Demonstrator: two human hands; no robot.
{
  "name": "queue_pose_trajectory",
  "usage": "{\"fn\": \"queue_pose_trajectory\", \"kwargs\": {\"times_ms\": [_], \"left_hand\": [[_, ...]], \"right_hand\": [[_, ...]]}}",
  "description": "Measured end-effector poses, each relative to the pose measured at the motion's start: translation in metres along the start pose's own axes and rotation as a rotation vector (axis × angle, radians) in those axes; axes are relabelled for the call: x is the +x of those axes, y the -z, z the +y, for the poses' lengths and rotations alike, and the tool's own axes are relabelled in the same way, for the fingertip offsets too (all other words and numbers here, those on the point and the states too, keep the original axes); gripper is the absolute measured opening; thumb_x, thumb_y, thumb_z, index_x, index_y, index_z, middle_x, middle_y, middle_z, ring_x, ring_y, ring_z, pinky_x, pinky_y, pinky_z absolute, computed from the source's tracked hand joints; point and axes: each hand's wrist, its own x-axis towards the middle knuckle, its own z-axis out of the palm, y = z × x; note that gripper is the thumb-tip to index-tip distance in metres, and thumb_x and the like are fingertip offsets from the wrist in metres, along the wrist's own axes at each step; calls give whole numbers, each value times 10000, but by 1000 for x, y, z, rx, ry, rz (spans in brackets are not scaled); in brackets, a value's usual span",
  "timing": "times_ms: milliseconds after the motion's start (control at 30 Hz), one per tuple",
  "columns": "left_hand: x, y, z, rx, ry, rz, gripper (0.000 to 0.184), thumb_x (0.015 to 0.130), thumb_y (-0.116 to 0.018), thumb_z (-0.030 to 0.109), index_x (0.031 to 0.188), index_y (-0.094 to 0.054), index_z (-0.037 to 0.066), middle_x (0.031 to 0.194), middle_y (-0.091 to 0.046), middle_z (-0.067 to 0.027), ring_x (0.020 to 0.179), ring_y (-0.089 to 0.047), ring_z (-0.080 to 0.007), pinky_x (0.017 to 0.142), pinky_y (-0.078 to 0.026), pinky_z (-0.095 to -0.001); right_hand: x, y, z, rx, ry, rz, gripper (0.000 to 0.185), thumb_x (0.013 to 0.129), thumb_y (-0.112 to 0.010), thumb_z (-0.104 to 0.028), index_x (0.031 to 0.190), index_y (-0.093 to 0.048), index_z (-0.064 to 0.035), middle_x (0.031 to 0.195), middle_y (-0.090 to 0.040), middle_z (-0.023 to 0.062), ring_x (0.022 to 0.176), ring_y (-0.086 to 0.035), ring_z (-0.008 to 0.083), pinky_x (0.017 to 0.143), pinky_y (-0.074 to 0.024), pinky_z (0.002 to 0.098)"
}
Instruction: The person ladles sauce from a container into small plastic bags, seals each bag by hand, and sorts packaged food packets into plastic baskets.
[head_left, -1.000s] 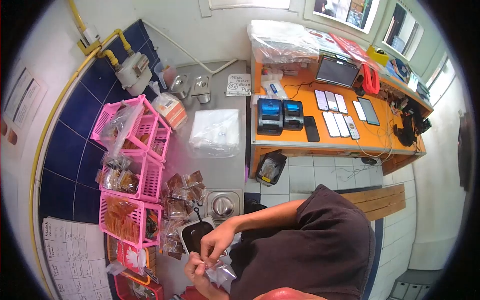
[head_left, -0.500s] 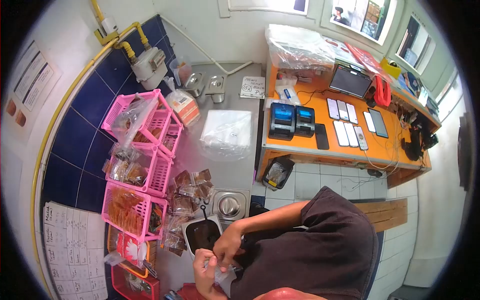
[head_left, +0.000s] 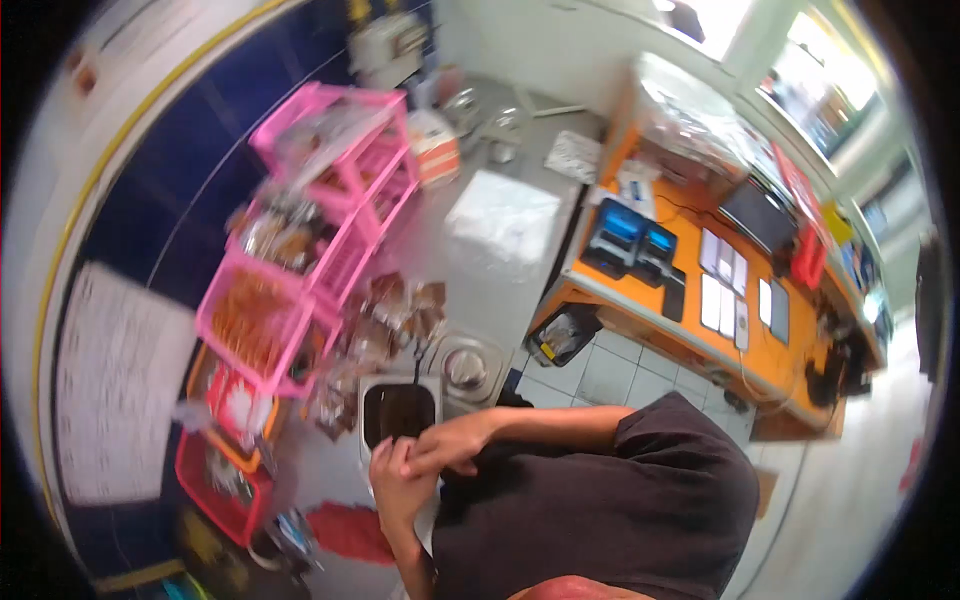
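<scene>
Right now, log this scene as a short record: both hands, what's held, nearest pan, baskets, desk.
Right hand: fingers curled, meeting the left hand
Left hand: fingers raised against the right
Held item: hidden or too blurred to tell
Nearest pan: metal pan, dark inside
Baskets: pink baskets with packets
Desk: orange desk with phones

Holds left hand (head_left: 400, 487) and right hand (head_left: 443, 447) together by a dark-filled metal pan (head_left: 385, 379), near brown packets (head_left: 366, 342) and pink baskets (head_left: 350, 262).
</scene>
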Motion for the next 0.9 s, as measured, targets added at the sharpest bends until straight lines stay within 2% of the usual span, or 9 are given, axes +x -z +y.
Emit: {"fn": "queue_pose_trajectory", "kwargs": {"times_ms": [67,100,133,200,467,667,733,800,900], "left_hand": [[-8,-12,-10,-166,46,84,285,734,-812,206,920,-643,72,861,-669,-121,901,-659,-384,892,-521,-493],[-10,-13,-10,-218,85,93,283,722,-806,188,921,-642,72,866,-670,-118,910,-657,-386,866,-520,-488],[-12,-12,-10,-273,120,108,284,711,-800,171,923,-640,71,870,-671,-114,918,-656,-388,841,-520,-483],[-13,-5,-5,-334,211,97,301,694,-797,158,933,-637,68,877,-680,-115,904,-667,-385,842,-523,-468],[-22,-1,-4,-379,191,101,386,652,-798,119,1002,-647,59,918,-698,-110,889,-674,-381,812,-523,-440],[-42,-15,-17,-696,274,173,267,724,-816,124,927,-655,60,836,-710,-93,807,-701,-283,763,-528,-360],[-50,-17,-18,-745,358,313,239,766,-825,94,935,-663,51,832,-715,-59,828,-697,-165,755,-514,-307],[-64,-17,-25,-797,392,375,214,793,-825,78,928,-661,47,830,-693,-28,844,-665,-99,751,-496,-269],[-82,-28,-44,-763,469,592,243,793,-832,113,938,-650,46,851,-648,-1,819,-622,-92,762,-485,-269]], "right_hand": [[-17,3,-27,-78,26,43,617,1078,-479,-560,1064,-653,32,656,-608,108,517,-617,191,488,-475,345],[-20,5,-38,-199,-6,45,547,1076,-511,-516,1111,-666,7,727,-645,155,577,-643,238,556,-499,382],[-17,-1,-26,-368,285,192,456,1078,-519,-460,1156,-669,-37,822,-679,198,700,-677,344,656,-514,446],[-20,-5,-35,-407,206,251,437,1057,-528,-475,1128,-676,-70,838,-686,236,816,-665,461,755,-508,538],[-3,-11,-44,-562,11,89,517,1037,-516,-553,1127,-660,-65,875,-698,241,860,-671,475,772,-501,573],[-4,-22,-45,-484,233,163,343,1030,-625,-378,1068,-662,-39,943,-720,214,832,-718,396,751,-532,483],[-7,-22,-30,-379,378,543,292,1020,-665,-280,1170,-639,-30,902,-707,144,689,-686,283,659,-509,398],[7,0,24,47,151,1003,378,1022,-651,-256,1322,-583,-38,872,-600,43,572,-500,84,519,-411,269],[18,40,61,460,-1,1037,550,986,-733,-325,1408,-507,-55,787,-546,-3,517,-447,69,463,-333,254]]}}
